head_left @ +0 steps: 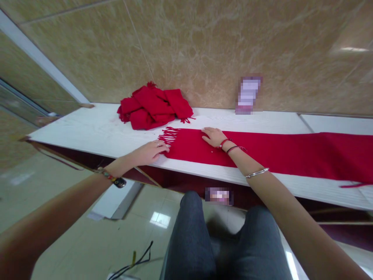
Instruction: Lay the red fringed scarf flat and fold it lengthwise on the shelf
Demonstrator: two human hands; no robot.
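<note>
A long red scarf [276, 151] lies spread flat along the white tabletop, its fringe [169, 135] at the left end. My right hand [215, 137] rests flat on the scarf a short way in from that fringe, fingers stretched out and holding nothing. At the fringed end's near corner is my left hand [153, 151], its fingertips touching the edge of the cloth and its fingers slightly bent and apart. Behind it, a second red fringed cloth [157, 107] sits in a crumpled heap by the wall.
A tan marbled wall [204, 50] runs along the back of the white table [75, 128]. Against it stands a blurred-out pinkish item [248, 95]. Below are my knees, a white box [115, 200] and black cables [136, 262] on the tiled floor.
</note>
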